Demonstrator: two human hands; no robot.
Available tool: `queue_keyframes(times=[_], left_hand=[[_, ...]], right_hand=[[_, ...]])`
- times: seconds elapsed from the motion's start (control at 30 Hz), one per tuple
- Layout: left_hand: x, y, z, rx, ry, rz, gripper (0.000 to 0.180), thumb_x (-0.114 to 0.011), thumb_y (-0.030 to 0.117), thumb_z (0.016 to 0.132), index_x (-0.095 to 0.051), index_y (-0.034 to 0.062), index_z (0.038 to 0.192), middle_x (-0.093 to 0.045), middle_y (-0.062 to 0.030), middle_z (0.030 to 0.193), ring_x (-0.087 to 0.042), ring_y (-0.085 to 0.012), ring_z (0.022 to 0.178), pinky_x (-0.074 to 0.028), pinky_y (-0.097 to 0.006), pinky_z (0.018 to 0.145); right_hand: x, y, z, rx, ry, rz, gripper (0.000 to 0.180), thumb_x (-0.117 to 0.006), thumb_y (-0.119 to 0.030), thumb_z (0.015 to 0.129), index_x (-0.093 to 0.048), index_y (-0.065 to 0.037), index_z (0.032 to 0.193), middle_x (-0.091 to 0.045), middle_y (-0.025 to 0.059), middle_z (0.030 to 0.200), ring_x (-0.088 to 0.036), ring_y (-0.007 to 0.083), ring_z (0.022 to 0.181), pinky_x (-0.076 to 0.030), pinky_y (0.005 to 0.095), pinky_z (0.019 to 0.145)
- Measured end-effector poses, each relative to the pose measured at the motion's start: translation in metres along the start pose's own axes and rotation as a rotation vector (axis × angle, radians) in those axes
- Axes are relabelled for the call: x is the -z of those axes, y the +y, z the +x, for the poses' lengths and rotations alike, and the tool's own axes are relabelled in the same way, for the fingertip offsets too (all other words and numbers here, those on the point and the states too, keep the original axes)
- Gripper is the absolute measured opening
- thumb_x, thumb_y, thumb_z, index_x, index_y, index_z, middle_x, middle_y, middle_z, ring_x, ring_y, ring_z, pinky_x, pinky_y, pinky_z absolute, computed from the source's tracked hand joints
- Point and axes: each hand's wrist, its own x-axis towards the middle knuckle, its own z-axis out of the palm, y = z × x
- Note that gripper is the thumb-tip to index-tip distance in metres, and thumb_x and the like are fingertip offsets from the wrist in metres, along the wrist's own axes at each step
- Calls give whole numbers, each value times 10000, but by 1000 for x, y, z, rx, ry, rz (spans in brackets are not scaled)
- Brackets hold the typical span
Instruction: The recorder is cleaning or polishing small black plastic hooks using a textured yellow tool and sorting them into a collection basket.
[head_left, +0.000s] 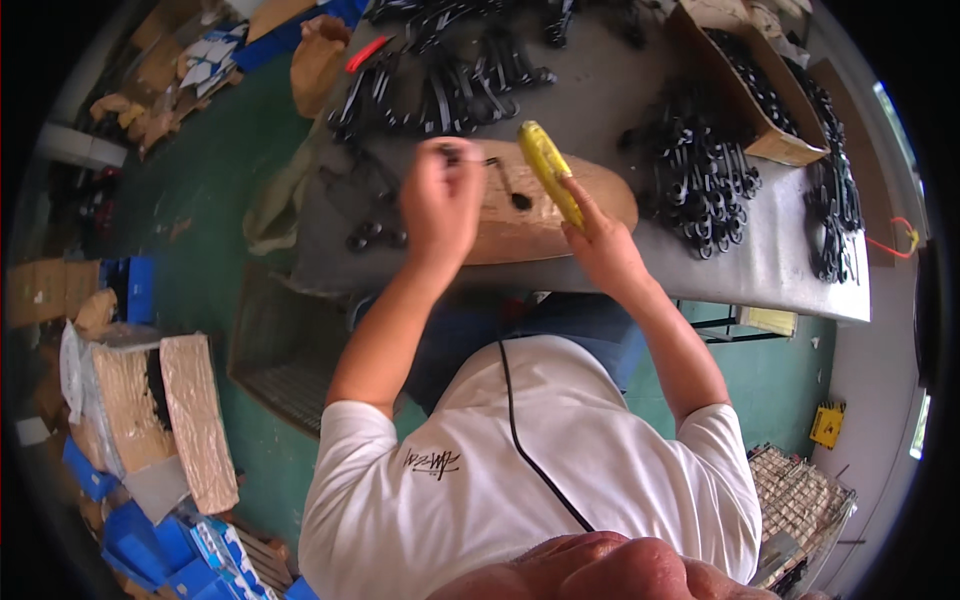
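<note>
Right hand [598,243] grips yellow tool [549,168]; cardboard box [790,148] holds black parts [752,80].

Grey table [770,265] with heaps of black metal parts [700,180], cardboard box [775,135], taped wooden block [520,225].

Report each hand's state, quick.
Left hand: closed on a small black part.
Right hand: closed on a yellow tool.

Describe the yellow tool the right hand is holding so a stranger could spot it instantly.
On the grey table, find the tan rounded board at its near edge. Above it, the right hand grips a yellow tool, the only bright yellow thing among black metal parts.
</note>
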Motion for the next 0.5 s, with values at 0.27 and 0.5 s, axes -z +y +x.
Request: queue_keyframes(times=[0.27,0.5], left_hand=[[89,-93,64,251,70,236,430,-584,340,1008,-588,-14,1253,-691,-115,957,-656,-198,765,-513,-326,725],[67,-94,31,-212,61,770,460,-673,311,921,-617,55,1300,-538,-218,1364,-514,-403,1250,-422,-485,1057]], right_hand=[[58,49,68,311,583,-518,259,-718,-243,864,-711,-142,1102,-636,97,936,-638,293,866,-525,408,740],[140,131,146,-199,648,-872,426,-659,-397,887,-680,-110,1200,-643,117,1156,-604,325,1104,-488,467,916]])
